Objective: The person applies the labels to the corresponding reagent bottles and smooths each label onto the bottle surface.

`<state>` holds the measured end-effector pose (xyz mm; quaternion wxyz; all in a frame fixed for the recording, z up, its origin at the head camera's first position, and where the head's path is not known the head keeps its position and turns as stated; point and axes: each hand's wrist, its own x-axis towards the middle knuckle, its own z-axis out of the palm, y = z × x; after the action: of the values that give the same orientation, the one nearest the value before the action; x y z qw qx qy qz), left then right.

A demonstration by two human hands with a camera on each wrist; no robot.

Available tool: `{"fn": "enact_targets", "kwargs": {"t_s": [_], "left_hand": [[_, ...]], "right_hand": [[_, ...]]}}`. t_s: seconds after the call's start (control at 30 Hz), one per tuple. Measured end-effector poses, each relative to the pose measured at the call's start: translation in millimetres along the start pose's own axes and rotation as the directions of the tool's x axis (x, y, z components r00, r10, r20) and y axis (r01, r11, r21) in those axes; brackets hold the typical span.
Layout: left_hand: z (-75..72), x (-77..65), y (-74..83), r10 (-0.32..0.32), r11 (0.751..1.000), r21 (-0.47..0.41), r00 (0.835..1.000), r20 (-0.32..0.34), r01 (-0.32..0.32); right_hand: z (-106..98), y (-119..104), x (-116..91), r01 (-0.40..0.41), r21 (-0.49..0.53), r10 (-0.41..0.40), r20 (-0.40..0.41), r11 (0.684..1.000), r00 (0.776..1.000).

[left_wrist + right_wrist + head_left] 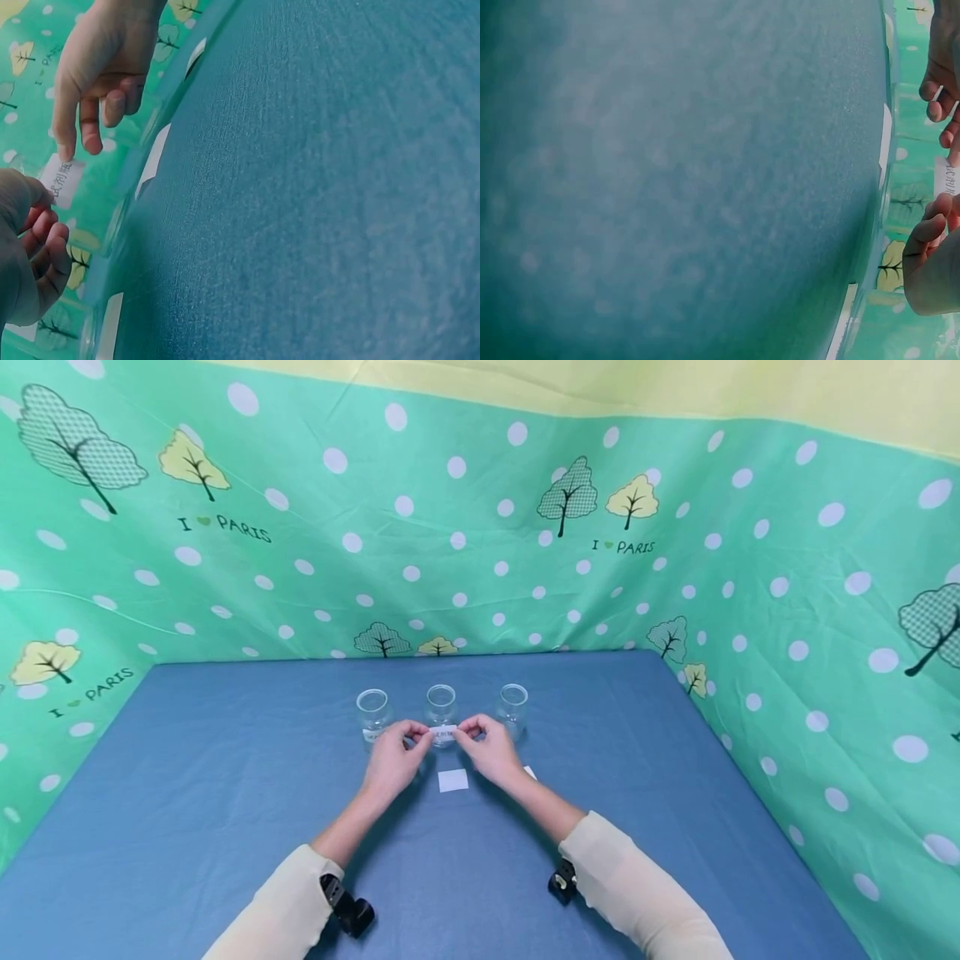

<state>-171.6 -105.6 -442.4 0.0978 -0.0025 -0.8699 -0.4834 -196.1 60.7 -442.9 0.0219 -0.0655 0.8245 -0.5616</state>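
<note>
Three clear glass jars stand in a row: a left jar (372,706), a middle jar (441,700) and a right jar (513,700). At the front of the middle one is a small white label (443,734) with dark handwriting, also visible in the left wrist view (61,181). My left hand (397,758) pinches the label's left end between thumb and finger; my right hand (491,752) pinches its right end. Whether the label touches the glass, I cannot tell. The left jar bears a written white label (370,735), partly behind my left hand. My right hand covers part of the right jar.
A white paper piece (453,780) lies on the blue cloth-covered table (465,877) before the middle jar. Another white piece (530,772) shows past my right wrist. A green dotted curtain (457,510) hangs behind the table and along its sides.
</note>
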Motion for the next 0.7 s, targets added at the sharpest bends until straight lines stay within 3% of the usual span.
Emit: {"fn": "enact_targets", "kwargs": {"t_s": [0.33, 0.7], "left_hand": [[3.1, 1.6, -2.2, 0.002, 1.000, 0.017, 1.000, -0.014, -0.001], [3.4, 2.8, 2.0, 0.010, 0.999, 0.036, 1.000, -0.025, -0.009]], "right_hand": [[0.6, 2.9, 4.3, 0.064, -0.070, -0.066, -0.023, 0.996, 0.998], [-1.0, 2.2, 7.2, 0.069, -0.096, -0.070, -0.013, 0.993, 0.997]]}}
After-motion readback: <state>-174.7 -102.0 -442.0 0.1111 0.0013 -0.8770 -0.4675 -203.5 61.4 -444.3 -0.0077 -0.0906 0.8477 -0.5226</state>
